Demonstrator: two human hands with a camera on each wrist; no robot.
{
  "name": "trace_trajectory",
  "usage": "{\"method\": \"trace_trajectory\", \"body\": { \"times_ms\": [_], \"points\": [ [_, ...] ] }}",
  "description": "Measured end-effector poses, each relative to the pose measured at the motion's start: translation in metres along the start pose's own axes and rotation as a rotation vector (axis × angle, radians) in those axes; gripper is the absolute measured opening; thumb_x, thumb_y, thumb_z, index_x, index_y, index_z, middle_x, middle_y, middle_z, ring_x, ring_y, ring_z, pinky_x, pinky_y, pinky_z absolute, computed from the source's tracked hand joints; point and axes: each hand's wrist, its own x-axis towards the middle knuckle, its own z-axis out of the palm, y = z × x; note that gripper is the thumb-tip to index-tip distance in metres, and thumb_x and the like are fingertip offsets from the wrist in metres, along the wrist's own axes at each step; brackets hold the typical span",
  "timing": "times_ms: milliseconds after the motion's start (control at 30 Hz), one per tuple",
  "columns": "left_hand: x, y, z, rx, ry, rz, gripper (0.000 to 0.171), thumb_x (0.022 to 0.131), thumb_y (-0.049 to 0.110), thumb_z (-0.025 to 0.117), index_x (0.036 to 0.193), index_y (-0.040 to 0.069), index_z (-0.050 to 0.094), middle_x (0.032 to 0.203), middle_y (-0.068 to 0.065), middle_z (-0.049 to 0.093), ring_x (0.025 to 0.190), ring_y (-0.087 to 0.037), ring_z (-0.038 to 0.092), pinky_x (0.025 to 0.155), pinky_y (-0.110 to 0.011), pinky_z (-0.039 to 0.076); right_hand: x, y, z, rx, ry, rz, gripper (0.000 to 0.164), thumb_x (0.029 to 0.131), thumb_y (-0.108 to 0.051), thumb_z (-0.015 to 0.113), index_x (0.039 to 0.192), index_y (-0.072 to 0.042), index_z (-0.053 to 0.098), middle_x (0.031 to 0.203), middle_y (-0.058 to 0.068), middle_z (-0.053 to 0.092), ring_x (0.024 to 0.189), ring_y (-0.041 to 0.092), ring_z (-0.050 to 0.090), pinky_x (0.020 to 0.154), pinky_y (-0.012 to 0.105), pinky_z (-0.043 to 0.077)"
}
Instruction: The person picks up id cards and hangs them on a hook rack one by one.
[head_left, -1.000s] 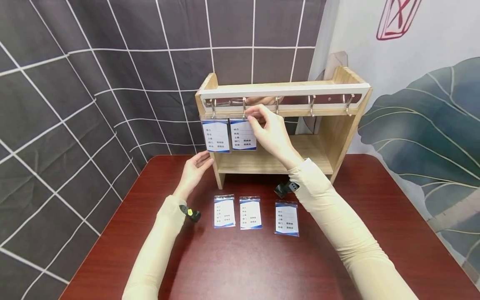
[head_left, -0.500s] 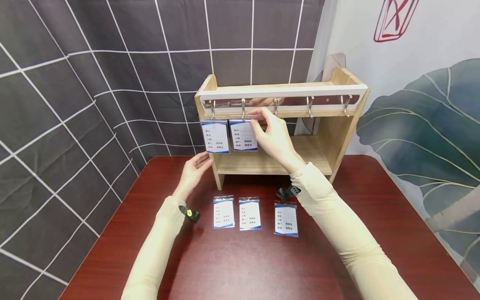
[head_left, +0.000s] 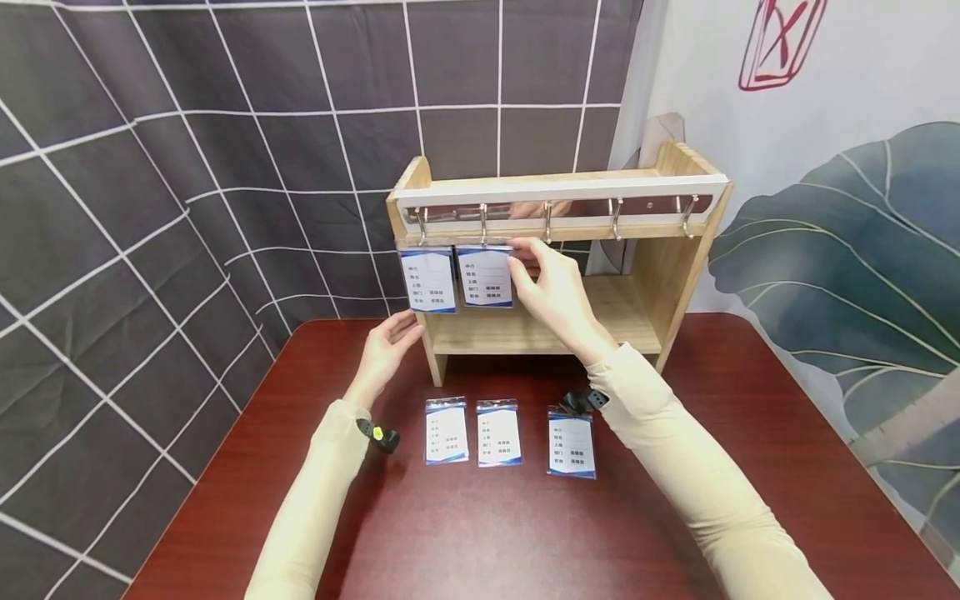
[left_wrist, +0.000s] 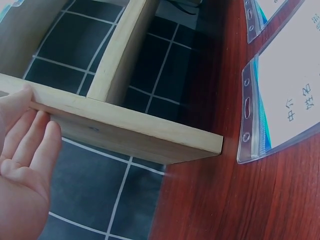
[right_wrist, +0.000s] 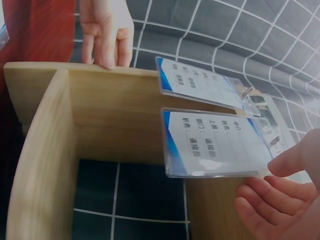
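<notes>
Two clear plastic badge holders hang side by side at the rack's left end: the left badge holder [head_left: 429, 282] and the right badge holder [head_left: 485, 277], each beneath a metal hook. My right hand [head_left: 557, 292] is at the right holder's upper right corner; in the right wrist view the thumb [right_wrist: 290, 159] just touches its edge, with relaxed fingers beside it. My left hand [head_left: 381, 357] rests its fairly straight fingers [left_wrist: 42, 137] against the left side panel of the wooden shelf [head_left: 551, 346]. Three more badge holders, one of them the middle badge holder [head_left: 498, 433], lie on the table.
A white hook rail [head_left: 585, 190] runs along the shelf's top front; its right-hand hooks [head_left: 617, 218] hold no badges. The red-brown table [head_left: 480, 533] extends in front. A dark grid-patterned cloth [head_left: 285, 150] hangs behind and to the left.
My right hand has slid down and to the right along the right hanging badge holder, out to its edge. The left hand stays at the side panel. The head view has tilted slightly.
</notes>
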Motion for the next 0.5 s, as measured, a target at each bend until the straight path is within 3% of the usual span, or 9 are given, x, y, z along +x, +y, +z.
{"method": "trace_trajectory", "body": {
  "times_ms": [500],
  "points": [
    [0.0, -0.001, -0.001, -0.008, -0.002, -0.004, 0.05, 0.098, 0.017, 0.069, 0.141, -0.003, 0.054, 0.142, -0.022, 0.056, 0.13, -0.034, 0.056, 0.109, -0.04, 0.047, -0.039, 0.045, -0.026, -0.063, -0.061, 0.069, 0.023, 0.1, -0.016, 0.063, 0.117, -0.004, 0.071, 0.108, 0.012, 0.074, 0.095, 0.023, 0.069, 0.086, 0.04, 0.058]
  ]
}}
